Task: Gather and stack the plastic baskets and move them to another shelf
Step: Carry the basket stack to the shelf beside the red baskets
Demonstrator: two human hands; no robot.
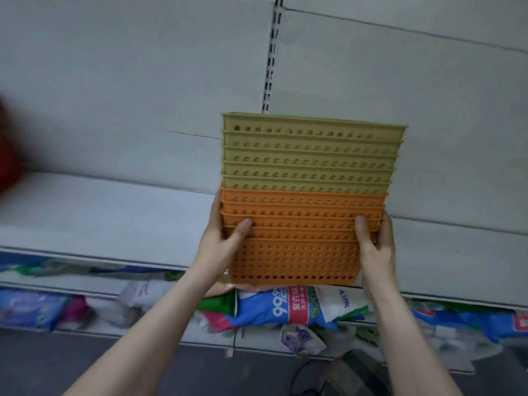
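Above the white shelf (114, 212), nested orange baskets (294, 252) carry green baskets (308, 155). Left hand (223, 241) and right hand (374, 247) clasp the orange ones' ends.

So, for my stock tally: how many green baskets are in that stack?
5 green baskets, nested atop the orange baskets held between left hand and right hand; more could hide inside.

I'm in a shop aisle: grey metal shelving (114, 212) with a slotted upright (271, 52) in its back panel. Below, packaged goods (297, 307) with printed labels crowd the lower shelf (257, 342), above a dark floor (85, 367).
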